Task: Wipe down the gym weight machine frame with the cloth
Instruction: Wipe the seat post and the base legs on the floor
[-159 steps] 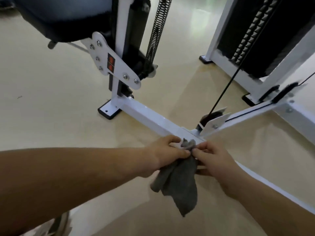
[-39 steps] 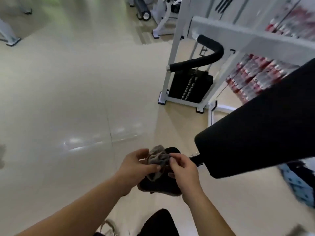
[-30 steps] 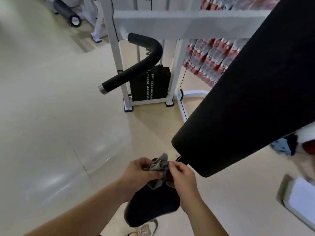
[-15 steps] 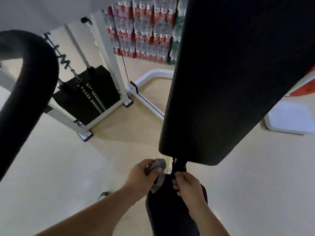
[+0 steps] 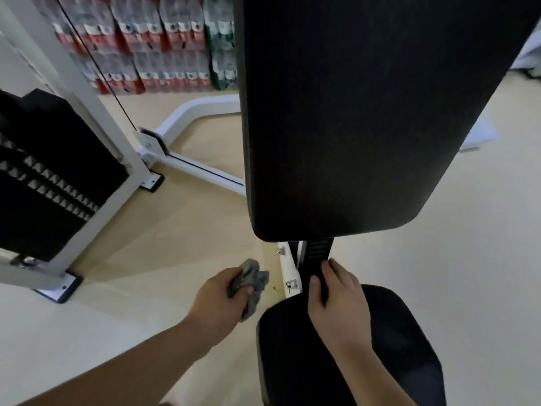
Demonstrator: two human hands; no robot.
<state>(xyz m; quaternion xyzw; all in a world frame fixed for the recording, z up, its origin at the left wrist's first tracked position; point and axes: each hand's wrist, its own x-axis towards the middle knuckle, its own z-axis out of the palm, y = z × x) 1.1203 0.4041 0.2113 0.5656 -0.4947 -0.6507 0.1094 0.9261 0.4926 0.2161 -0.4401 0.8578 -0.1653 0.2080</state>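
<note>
The cloth (image 5: 252, 278) sits bunched in the left hand (image 5: 219, 294), whose fingers curl around it. It hangs clear of the machine, just left of the white frame bracket (image 5: 288, 269) below the backrest (image 5: 351, 112). The right hand (image 5: 336, 297) closes thumb and fingers on the black post (image 5: 317, 253) between backrest and seat (image 5: 395, 347).

The cloth appears light, soft and limp, so it should mould to edges and corners. It is best kept wadded in the palm, with a flat pad of fabric exposed under the fingertips. The painted frame looks rigid and smooth. The bolt heads (image 5: 289, 285) on the bracket could snag loose folds, so the trailing ends should be kept gathered.
</note>
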